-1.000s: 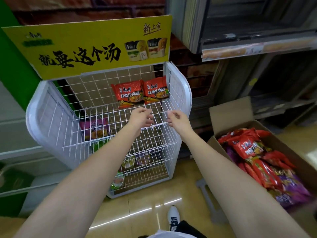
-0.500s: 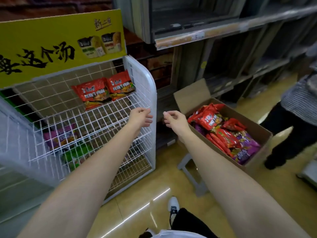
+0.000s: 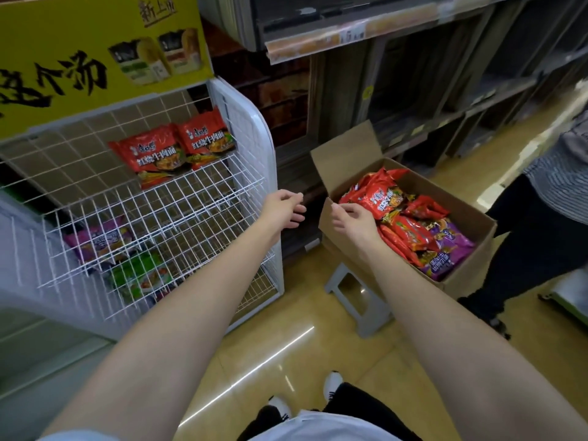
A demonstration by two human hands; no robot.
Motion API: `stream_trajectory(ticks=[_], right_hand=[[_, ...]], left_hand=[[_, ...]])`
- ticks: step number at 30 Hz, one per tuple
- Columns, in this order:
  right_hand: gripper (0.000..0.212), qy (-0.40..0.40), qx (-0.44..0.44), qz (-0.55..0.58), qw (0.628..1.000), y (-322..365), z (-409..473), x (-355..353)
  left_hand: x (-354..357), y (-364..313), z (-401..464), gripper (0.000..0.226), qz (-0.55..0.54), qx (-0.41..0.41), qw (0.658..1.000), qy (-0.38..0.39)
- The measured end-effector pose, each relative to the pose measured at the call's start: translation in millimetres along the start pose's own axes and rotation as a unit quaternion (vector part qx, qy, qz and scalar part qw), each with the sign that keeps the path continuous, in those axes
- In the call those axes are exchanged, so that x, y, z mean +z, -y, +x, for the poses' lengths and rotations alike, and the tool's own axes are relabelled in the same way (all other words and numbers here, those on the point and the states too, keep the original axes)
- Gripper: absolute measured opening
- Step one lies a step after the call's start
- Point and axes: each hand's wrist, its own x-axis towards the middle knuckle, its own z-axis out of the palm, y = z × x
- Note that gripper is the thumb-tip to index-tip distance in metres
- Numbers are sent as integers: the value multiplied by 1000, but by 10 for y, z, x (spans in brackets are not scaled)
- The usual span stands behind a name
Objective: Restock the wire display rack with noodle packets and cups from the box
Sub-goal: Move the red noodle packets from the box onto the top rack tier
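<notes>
Both grips hold nothing: left hand [image 3: 284,209] loosely curled, right hand [image 3: 351,219] seemingly narrowed at the box [image 3: 346,148] rim. It reaches for packets [image 3: 380,198] for the rack [image 3: 241,122].

The single head-worn camera is looking forward and down, close over both forearms, facing the wire display rack [image 3: 152,218] and cardboard box [image 3: 461,249].

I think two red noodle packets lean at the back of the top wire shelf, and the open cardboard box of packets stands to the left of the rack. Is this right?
Not quite. In the head view the cardboard box stands to the right of the wire rack, not the left. The rest holds: two red noodle packets lean at the back of the top wire shelf, and the box is open with packets inside.
</notes>
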Motion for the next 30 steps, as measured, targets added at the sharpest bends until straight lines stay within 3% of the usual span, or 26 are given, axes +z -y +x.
stream_trajectory(ticks=[30], right_hand=[[34, 9, 57, 19, 998, -413, 581, -885]], left_hand=[[947, 20, 202, 21, 38, -10, 999, -16]])
